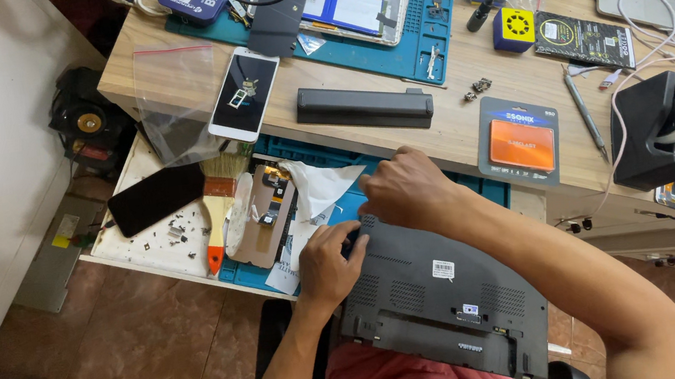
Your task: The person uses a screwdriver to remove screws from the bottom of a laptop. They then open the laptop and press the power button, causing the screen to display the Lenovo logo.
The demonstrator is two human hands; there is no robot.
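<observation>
Both forearms reach forward, bare. Left hand (326,263) curled, fingers bent down in a closed grip. Right hand (408,190) palm down, knuckles raised, just beyond the left.

You are working in soft, even daylight that leaves the wooden surface (507,78) bright and its colours true. Glare shows on the white phone (243,94) left of the long black battery (364,107), and on the clear plastic bag (166,99) further left of it. Your hands throw only faint shadows onto the laptop base (441,298) below the battery. The floor (116,370) far below and left of it sits dimmer. Focus is sharp around the battery; straight edges bow towards the corners, as a wide lens gives.
</observation>
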